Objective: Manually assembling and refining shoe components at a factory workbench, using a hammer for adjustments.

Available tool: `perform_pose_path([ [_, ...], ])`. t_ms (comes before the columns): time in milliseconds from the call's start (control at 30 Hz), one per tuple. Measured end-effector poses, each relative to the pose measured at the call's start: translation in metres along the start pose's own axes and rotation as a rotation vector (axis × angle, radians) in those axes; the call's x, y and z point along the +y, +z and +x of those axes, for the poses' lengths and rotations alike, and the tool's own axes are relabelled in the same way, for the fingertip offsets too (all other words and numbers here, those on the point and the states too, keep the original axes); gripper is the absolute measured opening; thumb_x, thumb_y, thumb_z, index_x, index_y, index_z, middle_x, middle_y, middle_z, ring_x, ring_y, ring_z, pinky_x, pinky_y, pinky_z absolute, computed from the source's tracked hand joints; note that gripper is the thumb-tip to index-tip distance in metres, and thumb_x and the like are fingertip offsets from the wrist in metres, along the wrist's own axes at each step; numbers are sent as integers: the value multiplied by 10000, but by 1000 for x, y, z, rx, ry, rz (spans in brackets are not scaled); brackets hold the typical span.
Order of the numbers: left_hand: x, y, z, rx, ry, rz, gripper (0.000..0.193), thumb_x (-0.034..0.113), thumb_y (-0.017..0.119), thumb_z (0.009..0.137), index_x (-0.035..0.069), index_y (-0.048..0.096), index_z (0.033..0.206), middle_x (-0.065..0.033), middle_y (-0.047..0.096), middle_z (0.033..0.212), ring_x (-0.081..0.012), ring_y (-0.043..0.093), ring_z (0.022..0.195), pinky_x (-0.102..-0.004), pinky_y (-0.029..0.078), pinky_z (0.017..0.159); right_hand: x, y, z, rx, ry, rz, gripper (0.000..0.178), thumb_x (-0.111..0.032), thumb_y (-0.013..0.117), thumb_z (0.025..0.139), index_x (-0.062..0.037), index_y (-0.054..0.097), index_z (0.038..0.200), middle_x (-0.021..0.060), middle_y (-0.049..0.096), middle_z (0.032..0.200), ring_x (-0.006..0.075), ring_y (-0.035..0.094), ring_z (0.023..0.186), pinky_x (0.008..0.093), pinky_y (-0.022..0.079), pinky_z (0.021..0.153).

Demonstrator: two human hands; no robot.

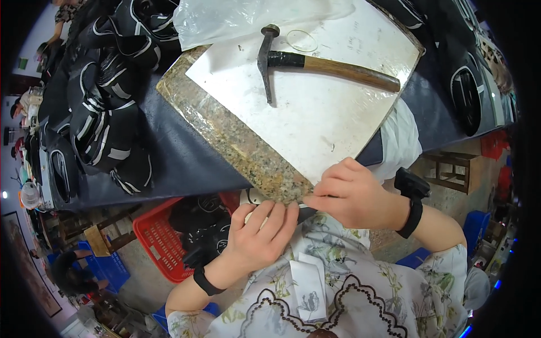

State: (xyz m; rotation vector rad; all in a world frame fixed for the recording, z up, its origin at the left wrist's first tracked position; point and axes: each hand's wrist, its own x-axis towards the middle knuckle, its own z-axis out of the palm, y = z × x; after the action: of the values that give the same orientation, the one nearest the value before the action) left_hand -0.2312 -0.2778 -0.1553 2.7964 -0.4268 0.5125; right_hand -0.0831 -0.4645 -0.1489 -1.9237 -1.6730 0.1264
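Observation:
At the near corner of a speckled stone slab (248, 160), my left hand (256, 236) has its fingers bent over a small black and pale piece (307, 213), mostly hidden beneath them. My right hand (355, 194) pinches at the same piece just to the right, thumb and fingertips pressed together. What kind of piece it is cannot be made out. Beyond the hands, a hammer (338, 72) with a wooden handle and dark metal head lies across a white board (282, 127) on the slab. Neither hand touches it.
Black shoe uppers with white trim (107, 121) are heaped on the dark table (169, 152) at left. Clear plastic (225, 22) and a thin ring (302, 40) lie at the far side. Below stands a red basket (160, 242) with black pieces; a wooden stool (453, 172) is at right.

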Motion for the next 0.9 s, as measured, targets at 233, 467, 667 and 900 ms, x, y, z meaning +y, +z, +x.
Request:
perform_pose_path([
  [233,-2,-2,2,-21,25,6,278,167,690,734,65,685,992,-47,608,952,-192,587,875,-375,373,811,4,-3,-1,-25,-111,-94,267,-158,603,703,-119,665,960,-25,568,880,150,548,863,305,404,726],
  [467,-5,-5,7,-36,75,32,298,161,596,760,40,665,1022,-48,593,963,-174,577,901,-327,393,806,4,-9,0,-84,-152,-154,288,-171,629,719,-149,677,1002,-39,568,899,141,549,900,316,404,750],
  [667,-7,-6,7,-60,102,42,299,170,577,770,43,659,1028,-52,591,954,-176,572,891,-326,391,812,6,-13,5,-119,-223,-204,244,-179,601,717,-118,657,946,-37,550,865,137,542,870,290,405,748],
  [900,-7,-4,6,-52,120,47,301,178,574,775,42,662,1028,-58,591,962,-183,570,903,-329,396,814,7,-5,7,-41,-121,-38,302,-139,616,713,-138,655,1013,-20,567,917,155,551,916,317,402,768],
])
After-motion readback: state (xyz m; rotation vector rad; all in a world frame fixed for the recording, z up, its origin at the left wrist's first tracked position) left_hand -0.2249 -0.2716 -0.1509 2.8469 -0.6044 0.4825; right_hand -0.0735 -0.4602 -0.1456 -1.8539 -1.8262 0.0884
